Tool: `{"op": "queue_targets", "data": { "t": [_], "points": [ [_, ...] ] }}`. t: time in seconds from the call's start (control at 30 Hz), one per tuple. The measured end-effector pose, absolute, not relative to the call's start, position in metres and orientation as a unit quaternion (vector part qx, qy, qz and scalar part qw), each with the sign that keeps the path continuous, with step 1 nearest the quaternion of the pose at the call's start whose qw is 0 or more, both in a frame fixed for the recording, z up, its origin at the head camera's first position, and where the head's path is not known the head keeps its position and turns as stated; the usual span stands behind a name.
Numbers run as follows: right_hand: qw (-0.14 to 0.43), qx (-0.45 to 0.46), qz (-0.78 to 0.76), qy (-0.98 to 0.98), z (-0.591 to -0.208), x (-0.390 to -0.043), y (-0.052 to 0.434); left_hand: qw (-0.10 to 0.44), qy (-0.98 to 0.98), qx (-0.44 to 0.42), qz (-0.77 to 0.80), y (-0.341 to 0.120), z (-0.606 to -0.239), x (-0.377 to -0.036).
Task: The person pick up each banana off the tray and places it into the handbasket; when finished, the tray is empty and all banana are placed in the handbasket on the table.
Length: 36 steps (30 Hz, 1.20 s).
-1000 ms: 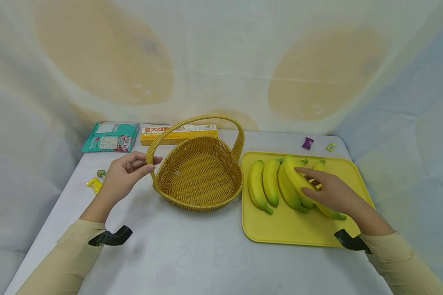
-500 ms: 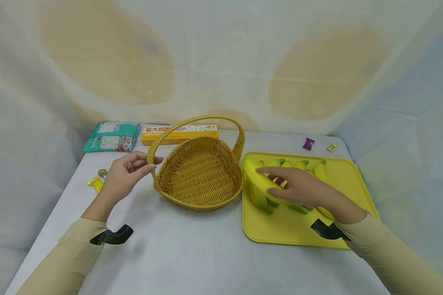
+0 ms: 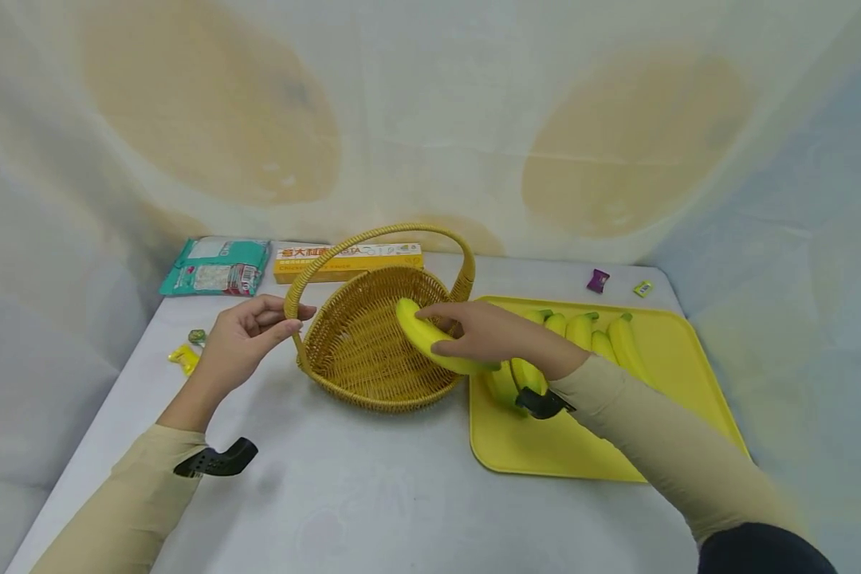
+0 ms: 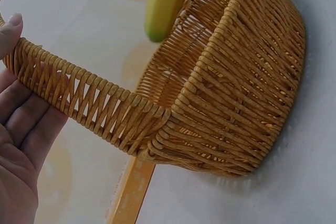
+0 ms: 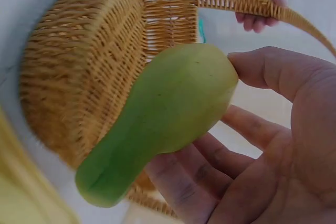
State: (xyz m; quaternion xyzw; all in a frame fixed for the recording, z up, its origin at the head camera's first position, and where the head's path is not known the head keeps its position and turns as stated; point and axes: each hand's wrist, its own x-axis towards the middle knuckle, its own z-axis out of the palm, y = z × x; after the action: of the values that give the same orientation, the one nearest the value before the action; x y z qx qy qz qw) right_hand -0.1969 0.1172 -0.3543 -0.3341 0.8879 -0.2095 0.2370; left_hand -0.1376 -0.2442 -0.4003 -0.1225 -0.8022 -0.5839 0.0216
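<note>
Your left hand (image 3: 247, 339) held the wicker basket (image 3: 383, 351) by the near end of its arched handle (image 3: 373, 237), thumb on top and fingers curled under, while your right hand (image 3: 477, 331) gripped one banana (image 3: 430, 343) between thumb and fingers, poised just over the basket's right rim with its tip pointing into the bowl. The other bananas (image 3: 588, 339) lay side by side on the yellow tray (image 3: 567, 446), which sat just beside the basket. The likeliest trouble, as I judged it, was the tall handle: it arched right over the opening, so a banana brought in too high could have knocked it and tipped the light basket against your left hand's hold. Letting go too near the rim could also have sent the fruit rolling out onto the table (image 3: 373, 494).
</note>
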Motion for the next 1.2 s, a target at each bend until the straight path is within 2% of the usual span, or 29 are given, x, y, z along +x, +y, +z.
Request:
{"op": "queue_targets", "data": {
  "t": [0.23,0.43,0.7,1.0,1.2],
  "points": [
    [0.274,-0.326,-0.203,0.882,-0.374,-0.223,0.072,0.023,-0.803,-0.120,-0.584,-0.245,-0.399,-0.137],
    [0.296,-0.317,-0.206,0.877,-0.398,-0.232,0.039,0.019,-0.804,-0.120,-0.582,-0.245,-0.399,-0.137],
    [0.299,-0.308,-0.197,0.881,-0.418,-0.223,0.008,0.017,-0.803,-0.123,-0.583,-0.245,-0.398,-0.138],
    [0.331,-0.305,-0.177,0.875,-0.420,-0.212,-0.009,0.015,-0.808,-0.108,-0.579,-0.242,-0.398,-0.139],
    [0.330,-0.311,-0.168,0.875,-0.421,-0.211,-0.013,0.016,-0.810,-0.104,-0.578,-0.244,-0.400,-0.139]
  ]
}}
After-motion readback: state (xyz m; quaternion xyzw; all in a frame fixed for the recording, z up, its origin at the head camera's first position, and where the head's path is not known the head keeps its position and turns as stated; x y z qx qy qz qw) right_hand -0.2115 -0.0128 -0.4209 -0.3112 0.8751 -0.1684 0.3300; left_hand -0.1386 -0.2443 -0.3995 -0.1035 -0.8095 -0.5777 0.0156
